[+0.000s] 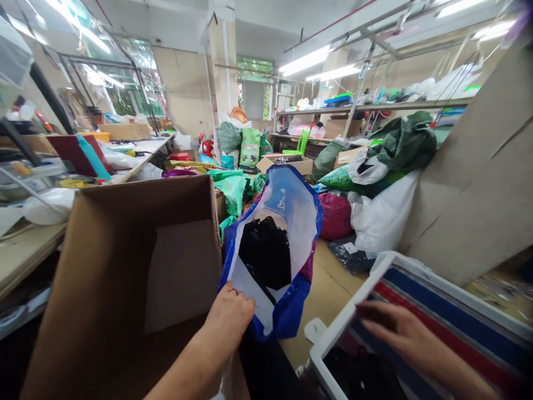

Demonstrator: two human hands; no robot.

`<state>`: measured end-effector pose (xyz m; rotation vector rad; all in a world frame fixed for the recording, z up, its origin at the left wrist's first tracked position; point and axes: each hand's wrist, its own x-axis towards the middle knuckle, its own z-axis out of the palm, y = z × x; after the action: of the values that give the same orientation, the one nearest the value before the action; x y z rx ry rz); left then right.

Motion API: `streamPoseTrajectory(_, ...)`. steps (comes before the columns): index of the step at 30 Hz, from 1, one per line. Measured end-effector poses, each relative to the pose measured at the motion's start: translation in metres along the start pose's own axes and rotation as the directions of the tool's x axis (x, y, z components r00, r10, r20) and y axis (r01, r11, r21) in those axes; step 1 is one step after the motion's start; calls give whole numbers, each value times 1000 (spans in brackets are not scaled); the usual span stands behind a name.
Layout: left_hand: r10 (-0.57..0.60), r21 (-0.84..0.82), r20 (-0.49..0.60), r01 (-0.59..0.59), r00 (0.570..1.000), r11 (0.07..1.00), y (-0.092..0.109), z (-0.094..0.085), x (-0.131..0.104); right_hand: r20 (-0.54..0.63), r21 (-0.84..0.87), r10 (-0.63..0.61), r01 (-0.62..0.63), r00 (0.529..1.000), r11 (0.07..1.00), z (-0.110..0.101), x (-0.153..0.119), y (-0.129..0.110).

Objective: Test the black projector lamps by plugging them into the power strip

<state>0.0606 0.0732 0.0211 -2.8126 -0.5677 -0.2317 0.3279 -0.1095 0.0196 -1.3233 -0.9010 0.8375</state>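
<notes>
Fingers of the left hand (230,312) curl tight on the bag's (293,311) rim, 6 o'clock; right hand's (397,329) are loosely parted over the bin (318,354), 4 o'clock, nothing visibly held. Bag looks part-filled with black items (266,250); more black stuff (362,375) lies in bin.

Bag (291,311): showing a shiny blue outside with purplish parts and a white lining; its wide mouth is gaping open. Black items (266,250): lying heaped inside the bag, individual shapes blurring together. Bin (336,328): sitting right of the bag, showing a white rim and blue, red and grey stripes. More black pieces (362,375): resting inside, on the side facing the bag.
</notes>
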Motion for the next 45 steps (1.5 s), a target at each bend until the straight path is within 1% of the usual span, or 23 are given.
streamPoseTrajectory(2,0,0,1,0,1000,1000,4,-2,-2,176,-98,-123,142,977,985,39,50,-25)
streamPoseTrajectory(3,4,0,-16,-4,1000,1000,6,-1,-2,231,-170,-153,195,961,966,60,75,-34)
streamPoseTrajectory(4,7,-1,-45,-7,999,1000,9,0,-2,260,-323,-124,207,958,924,82,101,-40)
streamPoseTrajectory(5,12,-2,-88,-12,996,1000,13,2,-3,250,-527,-46,176,967,832,102,126,-41)
streamPoseTrajectory(6,10,-4,-138,-11,990,1000,16,5,-4,235,-601,-10,154,972,784,120,149,-38)
streamPoseTrajectory(8,13,-15,-222,-17,975,1000,23,14,-8,199,-696,53,104,979,710,147,189,-20)
streamPoseTrajectory(10,18,-29,-281,-27,960,999,30,23,-14,132,-769,110,32,985,639,163,218,9)
streamPoseTrajectory(12,32,-40,-318,-47,948,998,34,31,-20,59,-819,141,-33,988,572,170,235,41)
streamPoseTrajectory(14,47,-42,-345,-65,938,997,35,37,-24,-8,-849,146,-84,989,522,173,242,68)
streamPoseTrajectory(16,65,-62,-306,-88,950,994,34,38,-27,-60,-863,138,-121,989,491,171,243,88)
streamPoseTrajectory(17,72,-90,-249,-97,966,991,32,38,-27,-78,-864,131,-132,988,485,170,241,94)
streamPoseTrajectory(19,84,-183,-73,-96,994,978,29,34,-26,-91,-857,111,-135,990,497,163,237,100)
streamPoseTrajectory(22,57,-336,194,12,979,942,27,31,-27,-68,-819,64,-93,996,566,145,229,94)
streamPoseTrajectory(24,5,-405,278,112,961,907,26,33,-31,-49,-771,13,-46,999,635,127,223,79)
streamPoseTrajectory(27,-49,-518,272,189,961,834,23,30,-38,-31,-675,-74,34,997,737,99,209,42)
streamPoseTrajectory(30,-124,-680,114,169,986,713,15,7,-38,49,-569,-113,121,992,813,82,188,0)
streamPoseTrajectory(33,-297,-765,-75,136,952,629,5,-27,-22,155,-505,-102,168,983,847,88,165,-22)
streamPoseTrajectory(35,-376,-762,-149,136,914,633,1,-41,-4,199,-490,-69,161,978,857,100,153,-19)
streamPoseTrajectory(36,-391,-747,-163,145,906,649,0,-43,6,217,-485,-50,152,975,861,106,147,-13)
streamPoseTrajectory(38,-345,-695,-128,164,930,700,0,-39,23,249,-470,-26,144,968,871,116,137,2)
streamPoseTrajectory(41,-167,-620,7,135,986,773,1,-29,35,284,-443,-31,160,958,882,117,118,12)
streamPoseTrajectory(43,-42,-609,79,82,996,789,3,-33,33,357,-396,-49,199,933,897,113,100,3)
streamPoseTrajectory(45,40,-624,115,40,993,780,7,-48,27,474,-328,-63,243,878,913,111,76,-17)
